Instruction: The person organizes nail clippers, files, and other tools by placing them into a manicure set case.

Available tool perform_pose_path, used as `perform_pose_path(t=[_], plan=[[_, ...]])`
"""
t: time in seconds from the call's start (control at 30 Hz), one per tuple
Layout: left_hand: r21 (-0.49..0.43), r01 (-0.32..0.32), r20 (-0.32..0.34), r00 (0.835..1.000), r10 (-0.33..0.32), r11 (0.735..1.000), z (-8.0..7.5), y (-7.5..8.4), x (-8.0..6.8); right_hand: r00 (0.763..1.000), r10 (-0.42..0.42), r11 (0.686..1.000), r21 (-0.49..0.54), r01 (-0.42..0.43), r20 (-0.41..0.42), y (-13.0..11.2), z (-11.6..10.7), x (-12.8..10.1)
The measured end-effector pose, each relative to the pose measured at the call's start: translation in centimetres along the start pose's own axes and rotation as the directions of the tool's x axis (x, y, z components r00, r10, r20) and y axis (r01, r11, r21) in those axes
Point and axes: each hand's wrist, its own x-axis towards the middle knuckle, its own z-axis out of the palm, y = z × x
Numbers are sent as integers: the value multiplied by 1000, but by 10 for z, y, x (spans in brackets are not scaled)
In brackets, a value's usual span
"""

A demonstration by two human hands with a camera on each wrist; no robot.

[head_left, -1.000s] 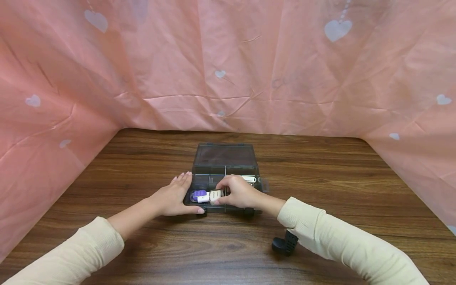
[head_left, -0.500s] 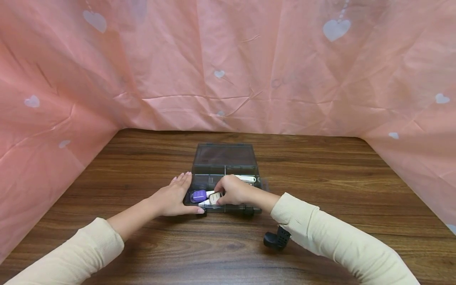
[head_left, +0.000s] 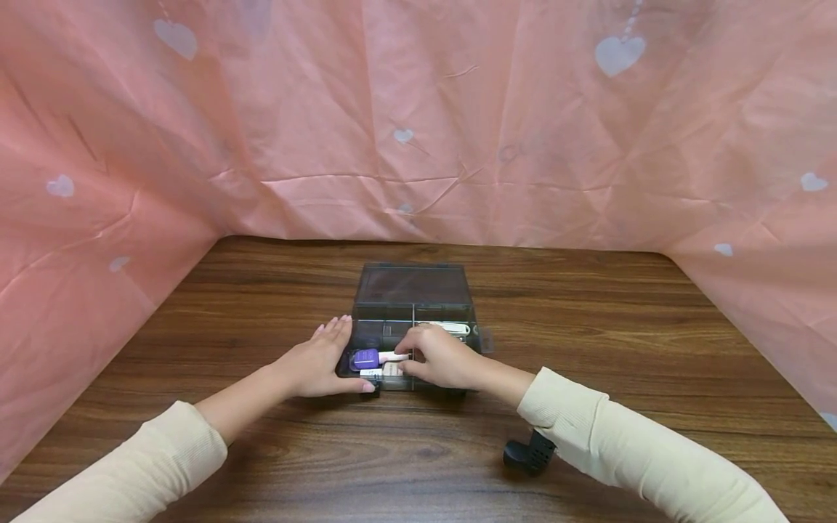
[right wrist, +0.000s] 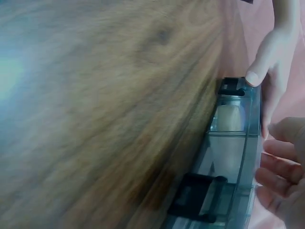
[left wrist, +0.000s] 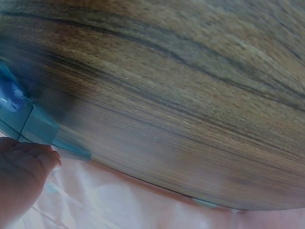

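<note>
A smoky clear compartment box stands at the table's middle with its lid laid open toward the back. My left hand lies flat against its left wall, thumb along the front corner. My right hand hovers over the front compartments with fingers loosely curled, its fingertips by a small white piece. A beige piece lies in the front compartment, apart from the fingers, beside a purple piece. The right wrist view shows the beige piece through the box wall.
The wooden table is walled by pink cloth with white hearts at the back and both sides. A white oblong item lies in the back right compartment. A black part sits under my right sleeve.
My right hand carried the beige piece down into the front compartment and let it go, then shifted slightly right. The left hand stayed put.
</note>
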Motion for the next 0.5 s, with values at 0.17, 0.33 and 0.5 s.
perform_pose_path(t=[0.17, 0.33, 0.5], plan=[[3, -4, -6, 1000, 4, 1000, 1, -1, -1, 988, -69, 992, -112, 54, -135, 0, -4, -16], [52, -22, -45, 999, 24, 998, 1, -3, -4, 955, -144, 961, -268, 72, -258, 14, -8, -34], [138, -33, -151, 987, 54, 990, 4, -4, -6, 930, -178, 926, -375, 47, -323, 32, -10, -55]])
